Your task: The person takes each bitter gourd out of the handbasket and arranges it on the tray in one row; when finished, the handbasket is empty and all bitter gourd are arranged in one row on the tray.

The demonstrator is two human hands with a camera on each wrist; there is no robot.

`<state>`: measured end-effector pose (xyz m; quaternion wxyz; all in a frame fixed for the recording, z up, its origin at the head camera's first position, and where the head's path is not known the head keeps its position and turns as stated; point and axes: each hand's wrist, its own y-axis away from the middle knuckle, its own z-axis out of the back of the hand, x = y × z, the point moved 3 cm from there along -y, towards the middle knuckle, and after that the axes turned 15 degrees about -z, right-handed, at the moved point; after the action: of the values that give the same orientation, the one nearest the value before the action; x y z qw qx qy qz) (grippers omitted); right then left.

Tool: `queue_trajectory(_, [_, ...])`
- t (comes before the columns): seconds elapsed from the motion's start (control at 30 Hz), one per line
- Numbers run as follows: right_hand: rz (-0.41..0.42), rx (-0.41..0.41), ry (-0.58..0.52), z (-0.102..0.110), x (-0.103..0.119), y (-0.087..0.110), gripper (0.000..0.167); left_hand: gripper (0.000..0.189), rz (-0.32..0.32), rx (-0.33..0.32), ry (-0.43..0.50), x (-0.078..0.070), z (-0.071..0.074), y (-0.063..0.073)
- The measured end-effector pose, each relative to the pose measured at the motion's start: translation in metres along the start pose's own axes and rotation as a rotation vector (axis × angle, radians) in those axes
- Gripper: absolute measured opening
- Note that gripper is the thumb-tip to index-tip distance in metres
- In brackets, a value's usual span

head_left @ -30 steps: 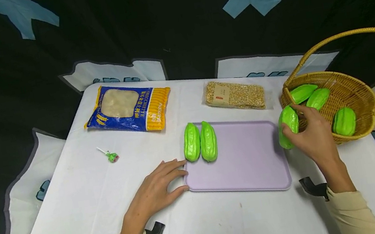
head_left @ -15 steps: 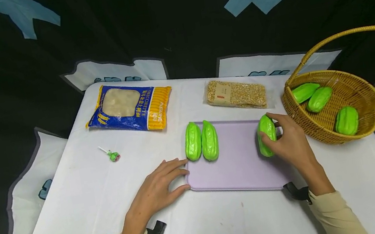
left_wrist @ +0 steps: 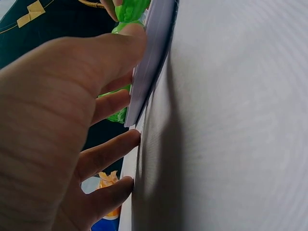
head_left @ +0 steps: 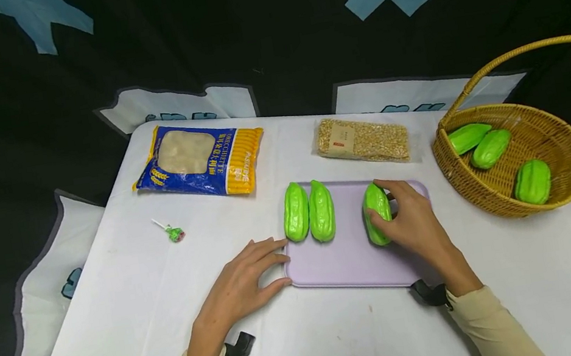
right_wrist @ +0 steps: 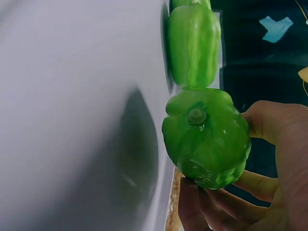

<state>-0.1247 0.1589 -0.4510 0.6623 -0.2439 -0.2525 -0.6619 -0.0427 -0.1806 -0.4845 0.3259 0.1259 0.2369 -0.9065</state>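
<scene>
My right hand (head_left: 408, 218) grips a glossy green ridged star fruit (head_left: 378, 214) between thumb and fingers, close over the right half of a lilac tray (head_left: 348, 261). In the right wrist view, the stem end of this star fruit (right_wrist: 204, 137) faces the camera, above its shadow on the tray. Two more star fruits (head_left: 296, 212) lie side by side lengthwise at the tray's left end. My left hand (head_left: 240, 283) rests beside the tray's left edge, its fingers spread and fingertips at the rim. The left wrist view shows its thumb (left_wrist: 127, 45) against the tray's side.
A wicker basket (head_left: 464, 188) with a tall handle stands at the right, with three star fruits inside. Behind the tray lies a clear bag of grain (head_left: 368, 141). A blue and yellow pasta bag (head_left: 194, 161) is at the back left, and a lollipop (head_left: 174, 234) lies in front of it.
My right hand has carried the star fruit leftward from the basket's edge to over the tray. The left hand has stayed at the tray's left edge.
</scene>
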Motion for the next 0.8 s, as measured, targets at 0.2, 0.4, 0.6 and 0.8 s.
queue_trajectory(0.2, [0.013,0.046,0.006,-0.011,0.011,-0.006,0.063,0.038,0.008,0.001,0.000,-0.001,0.002,0.001])
queue_trajectory(0.4, [0.018,0.079,0.012,-0.020,0.017,-0.009,0.064,0.038,0.004,-0.006,0.004,-0.001,0.001,0.000])
queue_trajectory(0.6, [0.006,0.111,0.022,-0.029,0.024,-0.010,0.065,0.037,-0.003,-0.005,0.000,-0.001,-0.002,0.000])
queue_trajectory(0.8, [-0.009,0.121,0.039,-0.036,0.029,-0.012,0.065,0.038,-0.011,-0.016,-0.003,-0.001,-0.002,0.000])
